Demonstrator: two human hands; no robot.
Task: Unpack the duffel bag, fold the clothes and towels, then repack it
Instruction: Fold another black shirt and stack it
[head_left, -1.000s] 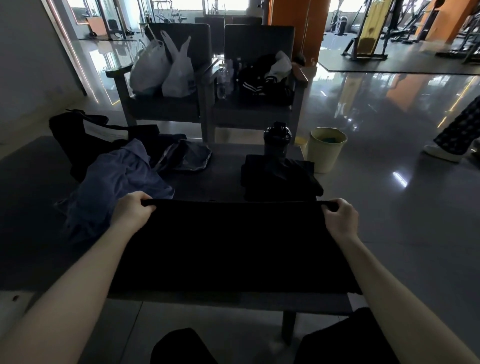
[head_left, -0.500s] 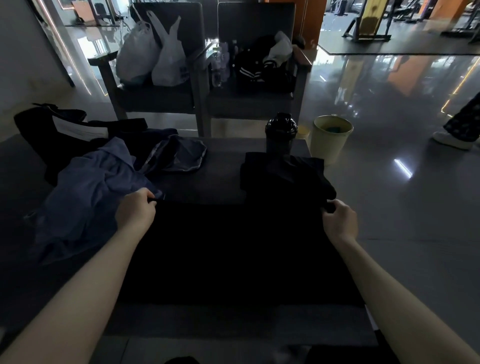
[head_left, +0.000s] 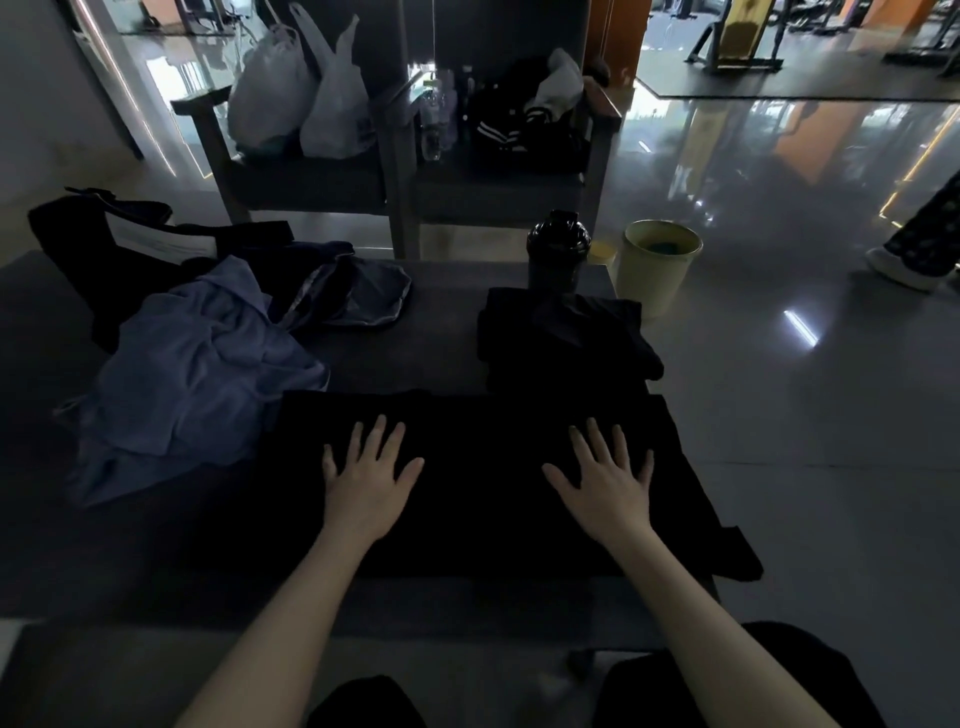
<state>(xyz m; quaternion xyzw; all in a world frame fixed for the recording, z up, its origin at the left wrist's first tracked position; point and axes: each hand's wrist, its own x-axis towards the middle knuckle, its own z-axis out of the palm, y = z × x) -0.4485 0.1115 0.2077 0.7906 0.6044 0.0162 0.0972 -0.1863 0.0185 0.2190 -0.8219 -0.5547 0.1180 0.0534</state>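
A black garment (head_left: 483, 467) lies flat across the near part of the dark table (head_left: 441, 343). My left hand (head_left: 369, 478) rests flat on its left half, fingers spread. My right hand (head_left: 605, 478) lies flat on its right half, fingers spread too. Behind the garment on the right sits a stack of folded black clothes (head_left: 561, 338). A crumpled blue garment (head_left: 197, 379) lies to the left. The black duffel bag (head_left: 104, 244) sits at the table's far left, with a small dark pouch-like cloth (head_left: 363, 296) beside it.
A black shaker bottle (head_left: 558, 252) stands at the table's far edge. On the floor to the right is a pale green bin (head_left: 657, 265). Two chairs behind hold white plastic bags (head_left: 301, 98) and dark clothing (head_left: 519, 124). Someone's leg and shoe (head_left: 914, 249) show at far right.
Both hands let go of the garment's far edge after laying it down on the table. They moved inward and now lie flat on the cloth.
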